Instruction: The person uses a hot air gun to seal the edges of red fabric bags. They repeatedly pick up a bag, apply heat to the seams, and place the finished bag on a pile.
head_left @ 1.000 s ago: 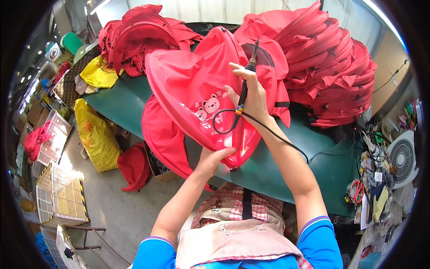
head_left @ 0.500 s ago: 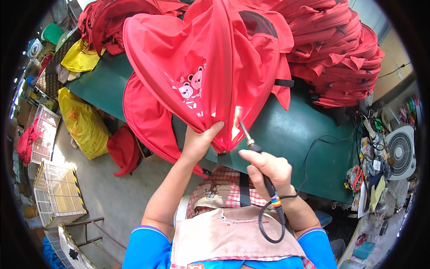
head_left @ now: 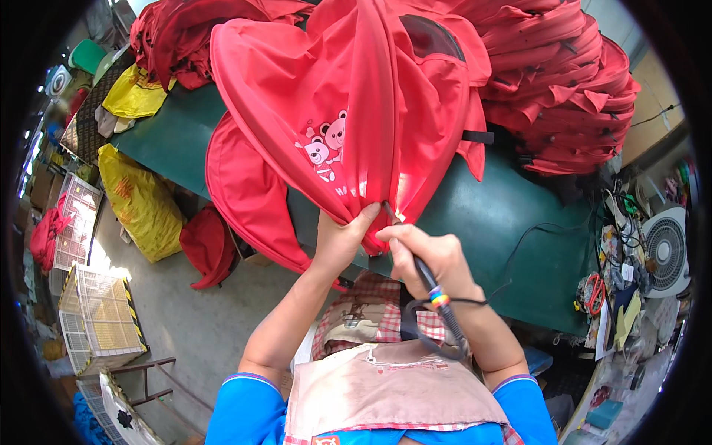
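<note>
A red fabric folding piece (head_left: 348, 111) with a cartoon bear print stands upright over the green table (head_left: 512, 230). My left hand (head_left: 340, 239) pinches its lower edge near the table's front. My right hand (head_left: 434, 259) grips a pen-shaped black tool (head_left: 424, 276) with a coloured band. The tool's tip touches the fabric's bottom edge right beside my left fingers. A black cord loops from the tool down over my apron.
Stacks of folded red pieces (head_left: 564, 89) fill the table's back and right. Yellow bags (head_left: 141, 200) and wire crates (head_left: 100, 319) stand on the floor at left. A fan (head_left: 667, 252) and cluttered small items sit at right.
The red piece was lowered and drawn closer. My right hand came down from its upper part to its bottom edge and now sets the tool tip against the fabric by my left hand.
</note>
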`<state>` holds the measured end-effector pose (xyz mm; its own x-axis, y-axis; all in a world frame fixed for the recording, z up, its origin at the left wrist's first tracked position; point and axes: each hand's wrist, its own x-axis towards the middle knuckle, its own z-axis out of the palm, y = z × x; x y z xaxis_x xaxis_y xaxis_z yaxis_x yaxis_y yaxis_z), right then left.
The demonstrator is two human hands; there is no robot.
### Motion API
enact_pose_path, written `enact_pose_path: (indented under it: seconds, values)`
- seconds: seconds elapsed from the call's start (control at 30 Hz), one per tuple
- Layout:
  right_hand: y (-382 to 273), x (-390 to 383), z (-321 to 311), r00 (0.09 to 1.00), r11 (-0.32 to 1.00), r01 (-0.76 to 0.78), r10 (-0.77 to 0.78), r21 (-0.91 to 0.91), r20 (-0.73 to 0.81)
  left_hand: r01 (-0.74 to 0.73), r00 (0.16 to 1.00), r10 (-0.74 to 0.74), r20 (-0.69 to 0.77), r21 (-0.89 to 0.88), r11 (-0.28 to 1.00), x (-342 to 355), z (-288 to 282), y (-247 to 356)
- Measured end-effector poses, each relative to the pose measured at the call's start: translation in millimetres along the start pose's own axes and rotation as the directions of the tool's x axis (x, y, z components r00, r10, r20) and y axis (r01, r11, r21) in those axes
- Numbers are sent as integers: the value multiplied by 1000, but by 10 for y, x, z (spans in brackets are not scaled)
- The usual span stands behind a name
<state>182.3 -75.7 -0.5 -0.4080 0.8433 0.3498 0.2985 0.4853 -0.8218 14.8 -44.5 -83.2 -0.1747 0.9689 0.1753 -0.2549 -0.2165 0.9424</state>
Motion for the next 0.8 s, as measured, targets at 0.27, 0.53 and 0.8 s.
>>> enact_pose_path:
  seconds: [0.27,0.53,0.8]
  values:
    - [229,333,-188,806,871,469,-489,-143,-333,23,999,-21,36,-55,998,-41,15,-36]
    - [976,900,-148,634,716,288,-640,-636,-434,-112,925,21,-378,-219,969,-275,-216,6]
    - [308,-253,-124,948,961,260,-236,93,-213,-191,972,225,-70,323,927,184,-115,237]
